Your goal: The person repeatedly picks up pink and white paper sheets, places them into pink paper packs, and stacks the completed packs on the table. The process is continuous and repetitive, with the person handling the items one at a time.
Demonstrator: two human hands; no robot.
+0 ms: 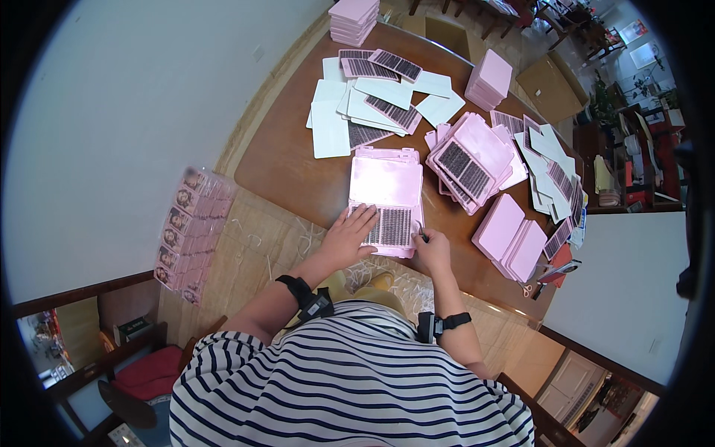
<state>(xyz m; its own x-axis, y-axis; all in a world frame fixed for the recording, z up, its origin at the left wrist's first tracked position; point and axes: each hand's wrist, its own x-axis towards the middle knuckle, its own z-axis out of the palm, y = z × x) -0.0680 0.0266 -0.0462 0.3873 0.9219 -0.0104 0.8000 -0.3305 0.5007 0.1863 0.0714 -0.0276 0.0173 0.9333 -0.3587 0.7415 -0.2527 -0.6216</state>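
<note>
Brown tabletop (287, 153) before me bears an open pink case (386, 181), a dark eyelash tray (395, 226) in its lower half. My left hand (350, 235) lies flat there, grip apart; my right hand (433, 251) is clamped on a slim dark tool (423, 235) at the case's right edge.

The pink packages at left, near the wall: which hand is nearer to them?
Left. The left hand is right of the pink packages, resting on the open pink case; the right hand is farther, at that case's right edge.
</note>
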